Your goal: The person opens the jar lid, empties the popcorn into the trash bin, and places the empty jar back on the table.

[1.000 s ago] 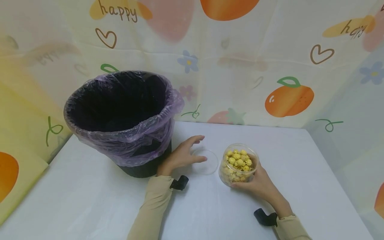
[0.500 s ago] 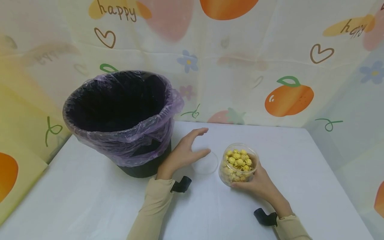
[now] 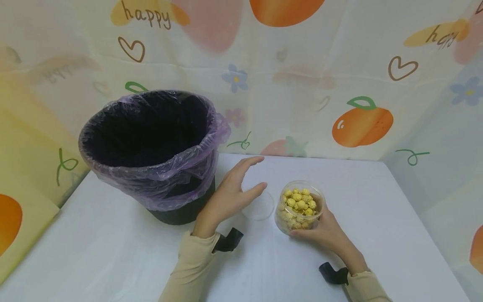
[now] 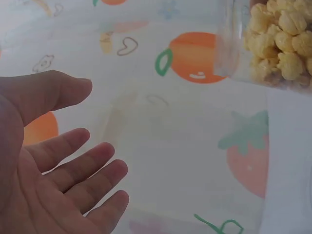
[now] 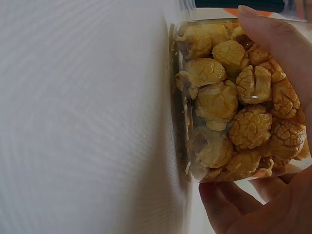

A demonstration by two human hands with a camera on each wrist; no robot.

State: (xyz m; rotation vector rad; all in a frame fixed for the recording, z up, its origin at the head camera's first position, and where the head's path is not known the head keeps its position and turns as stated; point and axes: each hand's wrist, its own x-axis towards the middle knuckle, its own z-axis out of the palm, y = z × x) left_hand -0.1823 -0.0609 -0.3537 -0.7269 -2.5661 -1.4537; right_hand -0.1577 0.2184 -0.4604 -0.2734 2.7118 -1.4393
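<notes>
A clear round jar [image 3: 281, 218] without its lid stands on the white table, filled with yellow popcorn [image 3: 300, 204]. My right hand [image 3: 328, 230] grips it from the right, thumb on the near side and fingers round the far side. In the right wrist view the popcorn [image 5: 251, 126] shows through the jar wall between thumb and fingers. My left hand [image 3: 230, 195] is raised, thumb and fingers spread and holding nothing, left of the jar. Under its fingertips a clear round lid [image 3: 266, 214] lies flat on the table. The left wrist view shows the palm [image 4: 44, 195] with the fingers apart.
A large black bin [image 3: 181, 214] lined with a thin purple bag [image 3: 196, 157] stands at the left, close beside my left forearm. A patterned cloth [image 3: 294, 105] with oranges and hearts hangs behind the white table [image 3: 377, 218].
My left hand has lifted and moved slightly away from the lid, turning its palm more to the right. My right hand and the jar have stayed in place.
</notes>
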